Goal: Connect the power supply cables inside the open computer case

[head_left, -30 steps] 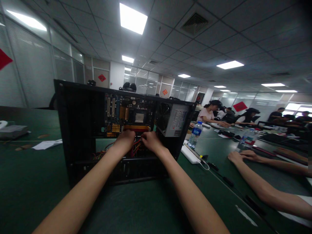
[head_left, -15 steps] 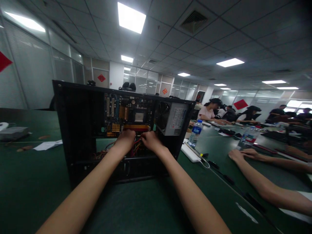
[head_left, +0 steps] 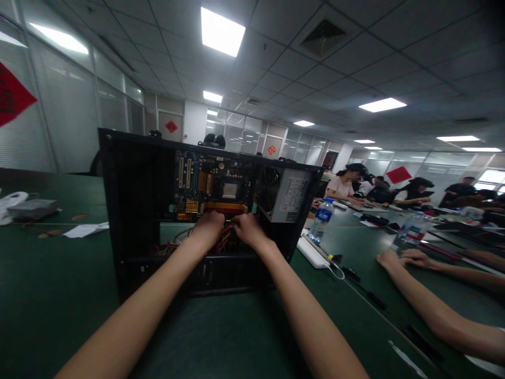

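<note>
Inside the open computer case (head_left: 150,210), standing upright on the green bench (head_left: 51,284), both hands work at a bundle of red and yellow cables (head_left: 224,238) just below the motherboard (head_left: 213,184). Left hand (head_left: 209,226) curled, fingers buried in the wires; right hand (head_left: 246,229) likewise closed on them. Cables look light, limp, easily snagged; best gripped at the plug body, not the strands. Board fragile. Power supply (head_left: 290,195) sits just beside the right hand.
</note>
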`<state>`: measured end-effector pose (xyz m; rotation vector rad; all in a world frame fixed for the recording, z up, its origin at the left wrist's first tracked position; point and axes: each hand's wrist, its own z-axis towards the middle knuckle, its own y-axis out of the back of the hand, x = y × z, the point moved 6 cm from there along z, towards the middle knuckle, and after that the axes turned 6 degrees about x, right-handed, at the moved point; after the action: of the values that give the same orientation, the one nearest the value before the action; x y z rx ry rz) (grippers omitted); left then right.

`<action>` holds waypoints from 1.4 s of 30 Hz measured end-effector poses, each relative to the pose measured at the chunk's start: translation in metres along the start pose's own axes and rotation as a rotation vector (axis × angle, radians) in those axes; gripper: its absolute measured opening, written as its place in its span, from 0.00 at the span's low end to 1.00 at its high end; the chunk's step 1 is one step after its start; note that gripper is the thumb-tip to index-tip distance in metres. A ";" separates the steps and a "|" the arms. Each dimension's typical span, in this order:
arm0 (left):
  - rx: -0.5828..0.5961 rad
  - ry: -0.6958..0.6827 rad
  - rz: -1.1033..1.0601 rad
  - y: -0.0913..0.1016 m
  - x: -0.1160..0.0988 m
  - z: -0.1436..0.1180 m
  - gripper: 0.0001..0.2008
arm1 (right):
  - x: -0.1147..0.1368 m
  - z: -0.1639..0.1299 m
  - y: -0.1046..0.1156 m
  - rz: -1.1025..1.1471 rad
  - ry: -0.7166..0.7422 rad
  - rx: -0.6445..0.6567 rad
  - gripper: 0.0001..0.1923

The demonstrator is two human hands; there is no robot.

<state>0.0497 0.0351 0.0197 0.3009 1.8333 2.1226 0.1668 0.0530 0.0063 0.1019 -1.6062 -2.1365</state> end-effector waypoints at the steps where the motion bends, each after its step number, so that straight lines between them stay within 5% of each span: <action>1: -0.008 0.005 0.012 0.001 0.000 0.000 0.16 | 0.000 0.000 0.000 0.005 0.010 0.004 0.15; 9: -0.049 0.018 0.063 0.002 0.001 0.001 0.15 | 0.006 -0.005 0.005 -0.031 0.007 0.019 0.13; 13: -0.083 0.043 0.080 0.000 0.003 0.000 0.15 | 0.020 -0.011 0.013 -0.043 0.148 -0.063 0.12; 20: -0.115 0.057 0.056 -0.001 0.004 -0.004 0.18 | 0.036 -0.019 0.015 0.028 0.388 -0.106 0.26; 33: -0.048 -0.015 -0.003 -0.006 -0.003 -0.008 0.18 | 0.036 -0.015 0.009 0.070 0.405 -0.088 0.21; 42: -0.171 -0.134 0.083 0.005 -0.008 -0.016 0.14 | 0.036 -0.014 0.011 0.087 0.422 -0.101 0.13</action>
<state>0.0509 0.0163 0.0222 0.4726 1.5790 2.2393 0.1427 0.0233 0.0202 0.4127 -1.2352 -1.9622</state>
